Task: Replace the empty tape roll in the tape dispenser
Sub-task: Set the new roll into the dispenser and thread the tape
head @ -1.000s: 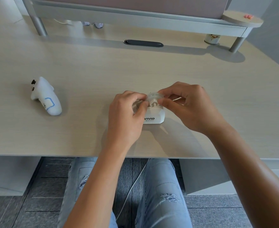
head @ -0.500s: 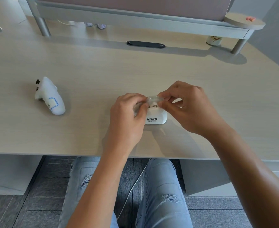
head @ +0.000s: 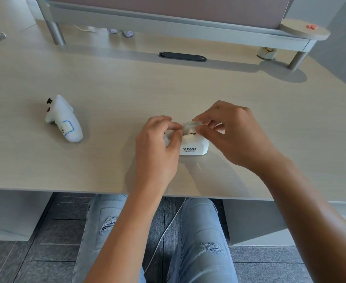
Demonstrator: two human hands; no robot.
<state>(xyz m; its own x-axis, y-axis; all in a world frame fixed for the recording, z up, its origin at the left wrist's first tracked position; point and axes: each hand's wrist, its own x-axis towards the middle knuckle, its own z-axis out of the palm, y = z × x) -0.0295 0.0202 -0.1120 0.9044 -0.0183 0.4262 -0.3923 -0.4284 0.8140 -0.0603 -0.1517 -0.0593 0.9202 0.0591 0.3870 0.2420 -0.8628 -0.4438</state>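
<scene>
A small white tape dispenser (head: 194,147) marked VIVID stands on the desk near its front edge. A clear tape roll (head: 189,126) sits at the dispenser's top. My left hand (head: 157,148) wraps over the dispenser's left end, thumb and forefinger pinched at the roll's left side. My right hand (head: 235,133) comes in from the right and pinches the roll's right side between thumb and fingers. The hands hide most of the roll and how deep it sits in the dispenser.
A white hand controller (head: 64,119) lies on the desk (head: 127,88) to the left. At the back stands a grey monitor riser (head: 168,19), with a black cable slot (head: 182,56) in front and a small cup (head: 267,52) under its right end.
Both hands stay on the roll and dispenser. The right hand's fingers have shifted slightly at the roll. The view itself has drifted a little.
</scene>
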